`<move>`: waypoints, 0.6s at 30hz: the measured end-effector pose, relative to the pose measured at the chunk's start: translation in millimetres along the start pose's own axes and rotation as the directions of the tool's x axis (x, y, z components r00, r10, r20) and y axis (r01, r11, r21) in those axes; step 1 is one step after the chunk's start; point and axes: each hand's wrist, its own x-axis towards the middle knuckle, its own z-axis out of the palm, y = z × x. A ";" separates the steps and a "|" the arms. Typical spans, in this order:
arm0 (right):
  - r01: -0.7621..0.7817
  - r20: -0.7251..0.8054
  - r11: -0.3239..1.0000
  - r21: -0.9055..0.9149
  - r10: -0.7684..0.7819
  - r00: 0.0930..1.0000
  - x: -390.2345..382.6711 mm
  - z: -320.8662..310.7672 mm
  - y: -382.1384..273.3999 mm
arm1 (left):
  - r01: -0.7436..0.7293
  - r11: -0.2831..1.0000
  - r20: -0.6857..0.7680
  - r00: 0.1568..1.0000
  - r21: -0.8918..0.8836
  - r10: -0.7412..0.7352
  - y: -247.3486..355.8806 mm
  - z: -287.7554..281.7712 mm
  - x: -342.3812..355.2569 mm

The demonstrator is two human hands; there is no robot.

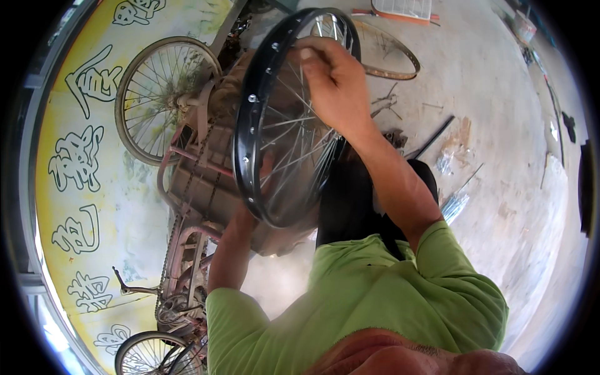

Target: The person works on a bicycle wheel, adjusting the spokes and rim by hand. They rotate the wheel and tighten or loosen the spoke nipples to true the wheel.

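In front of black trousers (344,215), the right hand (337,84) curls half-closed at a black-rimmed, silver-spoked wheel (251,150), hold unclear; the left hand (267,169) has obscured fingers. Steady support should help.

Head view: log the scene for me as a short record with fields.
Right hand: at the upper part of a round black spoked wheel
Left hand: mostly hidden behind the wheel; grip unclear
Left side: rusty pink metal cycle frame, brown-tyred spoked wheel
Beyond: round brown rim
Right side: bundle of thin silver rods on grey floor
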 end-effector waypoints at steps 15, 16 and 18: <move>-0.116 0.027 0.973 0.198 0.113 0.993 2.7 33.4 28.0 | 0.138 0.932 0.017 0.988 0.336 -0.153 17.9 -1.3 5.8; -0.080 -0.011 0.974 0.210 0.084 0.996 1.8 36.1 29.6 | 0.149 0.926 0.005 0.987 0.348 -0.161 14.8 -0.4 6.2; -0.039 -0.087 0.977 0.211 0.058 0.995 1.6 41.0 31.8 | 0.134 0.947 0.012 0.990 0.293 -0.143 11.7 -0.4 4.9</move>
